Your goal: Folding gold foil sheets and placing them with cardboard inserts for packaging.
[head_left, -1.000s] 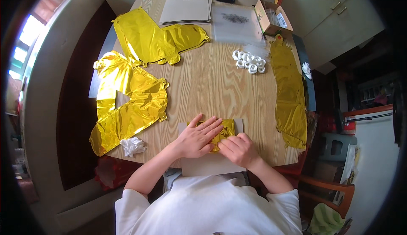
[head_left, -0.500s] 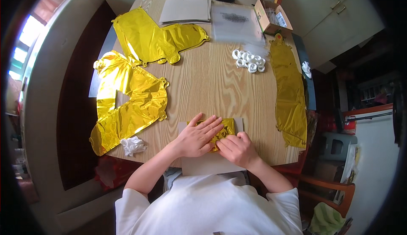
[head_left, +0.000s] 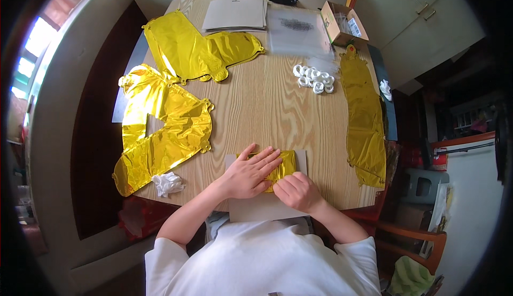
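Observation:
A folded gold foil balloon (head_left: pixel 287 160) lies on a grey card (head_left: pixel 256 208) at the table's near edge. My left hand (head_left: pixel 248 174) rests flat across the foil's left part, fingers stretched out and a little apart. Curled closed at the near right edge of the foil is my right hand (head_left: pixel 298 192), its knuckles up and its fingertips against the balloon. The exact spot it pinches is hidden under the fingers. Part of the card shows beyond the foil on either side and toward my shirt.
Flat gold foil balloons lie at the far left (head_left: pixel 181 45), left (head_left: pixel 165 109) and right (head_left: pixel 364 119). White rings (head_left: pixel 315 77), clear plastic sleeves (head_left: pixel 299 31), grey cards (head_left: pixel 234 13) and an open box (head_left: pixel 342 23) sit farther back. Crumpled white tissue (head_left: pixel 168 184) lies near left.
My right hand has curled tighter and turned slightly, hiding its thumb. The foil's right part looks smoother. My left hand stays in place.

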Action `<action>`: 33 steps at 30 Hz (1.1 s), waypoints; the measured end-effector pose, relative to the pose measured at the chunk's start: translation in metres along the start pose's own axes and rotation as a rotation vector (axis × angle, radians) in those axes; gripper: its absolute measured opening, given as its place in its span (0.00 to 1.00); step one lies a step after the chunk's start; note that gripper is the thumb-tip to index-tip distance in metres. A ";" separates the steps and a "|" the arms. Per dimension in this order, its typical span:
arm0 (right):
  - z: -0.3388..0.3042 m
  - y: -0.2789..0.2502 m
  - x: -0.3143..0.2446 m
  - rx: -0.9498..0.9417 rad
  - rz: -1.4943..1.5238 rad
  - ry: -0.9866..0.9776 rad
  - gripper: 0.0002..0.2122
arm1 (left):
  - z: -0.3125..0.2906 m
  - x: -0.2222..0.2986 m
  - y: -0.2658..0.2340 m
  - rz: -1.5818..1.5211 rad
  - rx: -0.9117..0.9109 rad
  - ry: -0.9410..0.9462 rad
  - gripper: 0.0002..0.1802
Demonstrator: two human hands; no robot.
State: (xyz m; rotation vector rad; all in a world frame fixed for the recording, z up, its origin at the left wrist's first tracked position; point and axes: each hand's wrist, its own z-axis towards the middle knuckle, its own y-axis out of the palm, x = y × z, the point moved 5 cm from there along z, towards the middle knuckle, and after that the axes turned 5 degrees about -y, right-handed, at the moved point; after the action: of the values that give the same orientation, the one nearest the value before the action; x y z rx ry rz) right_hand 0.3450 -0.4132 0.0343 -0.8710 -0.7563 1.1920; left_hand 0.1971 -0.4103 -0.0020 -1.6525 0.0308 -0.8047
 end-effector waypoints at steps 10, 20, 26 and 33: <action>-0.013 -0.003 -0.001 -0.071 0.127 -0.020 0.07 | 0.000 0.005 0.003 0.130 0.026 0.008 0.37; -0.028 -0.020 0.004 0.000 0.210 0.102 0.10 | -0.002 0.013 0.000 0.217 0.033 0.009 0.32; -0.037 -0.015 0.042 0.163 0.410 0.490 0.10 | -0.001 0.012 0.002 0.261 0.041 0.012 0.28; -0.008 0.011 0.051 -0.126 0.265 0.343 0.20 | -0.002 0.014 0.004 0.285 0.013 -0.006 0.27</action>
State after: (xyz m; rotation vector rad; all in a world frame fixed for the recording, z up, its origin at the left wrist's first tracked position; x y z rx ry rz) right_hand 0.3578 -0.3629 0.0230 -1.2723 -0.4484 1.1916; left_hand 0.2082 -0.4198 0.0011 -1.5939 0.2511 -0.5814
